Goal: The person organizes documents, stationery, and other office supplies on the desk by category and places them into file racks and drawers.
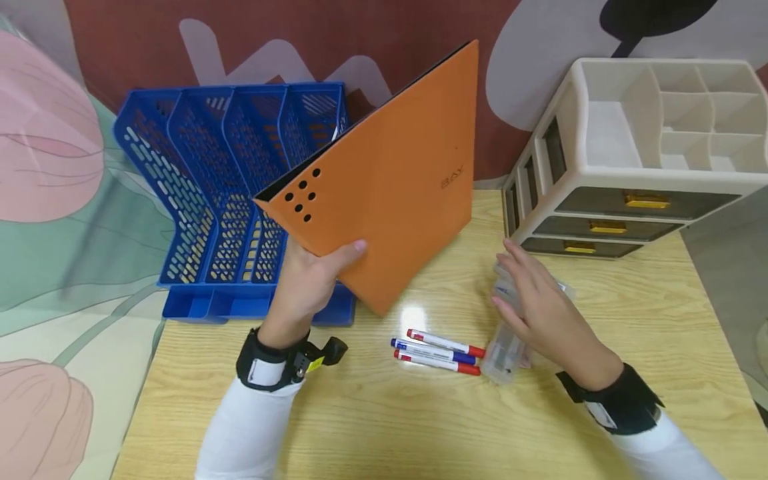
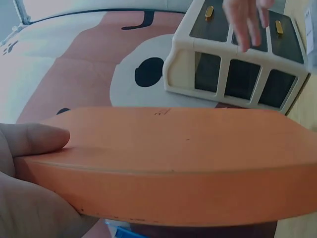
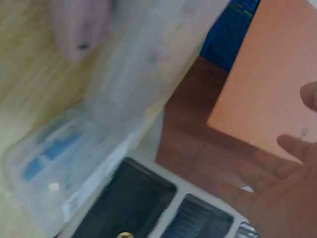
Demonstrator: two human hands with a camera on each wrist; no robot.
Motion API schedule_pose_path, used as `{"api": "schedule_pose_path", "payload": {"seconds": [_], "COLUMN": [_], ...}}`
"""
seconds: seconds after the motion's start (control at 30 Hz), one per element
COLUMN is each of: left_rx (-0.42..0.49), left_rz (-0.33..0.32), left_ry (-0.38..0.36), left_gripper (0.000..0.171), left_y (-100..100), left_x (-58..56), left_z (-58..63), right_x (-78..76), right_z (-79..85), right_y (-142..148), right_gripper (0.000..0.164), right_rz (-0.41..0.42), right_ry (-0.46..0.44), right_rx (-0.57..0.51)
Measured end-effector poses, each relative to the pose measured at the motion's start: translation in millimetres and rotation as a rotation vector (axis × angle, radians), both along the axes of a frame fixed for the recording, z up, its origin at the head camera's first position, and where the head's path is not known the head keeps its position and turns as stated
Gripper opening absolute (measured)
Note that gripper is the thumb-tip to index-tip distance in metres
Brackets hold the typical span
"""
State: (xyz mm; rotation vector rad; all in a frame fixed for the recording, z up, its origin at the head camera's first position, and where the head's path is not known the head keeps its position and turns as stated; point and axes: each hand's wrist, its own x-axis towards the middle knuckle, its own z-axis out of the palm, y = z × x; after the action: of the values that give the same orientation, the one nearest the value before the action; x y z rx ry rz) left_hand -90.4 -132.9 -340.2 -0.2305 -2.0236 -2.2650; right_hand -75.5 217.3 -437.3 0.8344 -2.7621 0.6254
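An orange file folder point(image 1: 396, 180) with a cluster of black holes is held up at a tilt, its dark inner edge showing along the top. My left hand point(image 1: 309, 280) grips its lower left edge, thumb across the front face. In the left wrist view the folder's long edge point(image 2: 168, 198) fills the lower part. My right hand point(image 1: 537, 307) has its fingers extended and holds nothing, over clear plastic cases point(image 1: 504, 353). Beside those cases lie red markers point(image 1: 435, 361) and a blue marker point(image 1: 432, 350).
At the left, behind the folder, stands a blue perforated file rack point(image 1: 198, 167) with several slots and a front tray. A white organizer point(image 1: 576, 173) with dark drawers and gold handles sits at the back right. Patterned cloth point(image 1: 420, 20) covers the back beyond the wooden table point(image 1: 372, 427).
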Motion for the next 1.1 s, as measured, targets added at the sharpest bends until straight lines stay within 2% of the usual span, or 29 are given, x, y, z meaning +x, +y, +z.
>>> {"api": "schedule_pose_path", "payload": {"seconds": [0.1,0.2,0.33,0.5,0.63,0.9,1.0,1.1], "left_rx": [-0.065,-0.098,-0.108,-0.106,-0.096,-0.053,0.025,0.064], "left_rz": [0.012,0.012,0.016,0.026,0.011,-0.007,-0.023,-0.024], "left_ry": [0.03,0.06,0.088,0.103,0.122,0.145,0.165,0.179], "left_gripper": [0.062,0.064,0.066,0.067,0.067,0.068,0.069,0.069], "left_y": [-6.1,-11.1,-17.8,-27.7,-31.9,-42.4,-48.9,-56.8], "left_x": [-0.8,-1.2,-1.6,1.3,4.9,16.3,19.9,22.4], "left_z": [5.0,10.7,16.9,24.2,32.5,53.4,58.6,60.9], "right_x": [0.5,0.4,-2.1,-4.6,-4.0,-2.5,-2.8,-3.3], "right_z": [-5.3,-11.8,-19.1,-23.0,-23.9,-26.8,-27.2,-27.1], "right_y": [5.5,10.5,17.0,23.0,24.4,22.1,21.9,22.0], "right_gripper": [0.065,0.072,0.076,0.074,0.058,0.061,0.061,0.062], "right_rz": [0.023,0.063,0.12,0.145,0.152,0.156,0.159,0.158], "right_ry": [-0.008,0.018,0.057,0.048,0.013,-0.006,-0.005,-0.008], "right_rx": [0.032,0.05,0.068,0.109,0.134,0.144,0.142,0.141]}}
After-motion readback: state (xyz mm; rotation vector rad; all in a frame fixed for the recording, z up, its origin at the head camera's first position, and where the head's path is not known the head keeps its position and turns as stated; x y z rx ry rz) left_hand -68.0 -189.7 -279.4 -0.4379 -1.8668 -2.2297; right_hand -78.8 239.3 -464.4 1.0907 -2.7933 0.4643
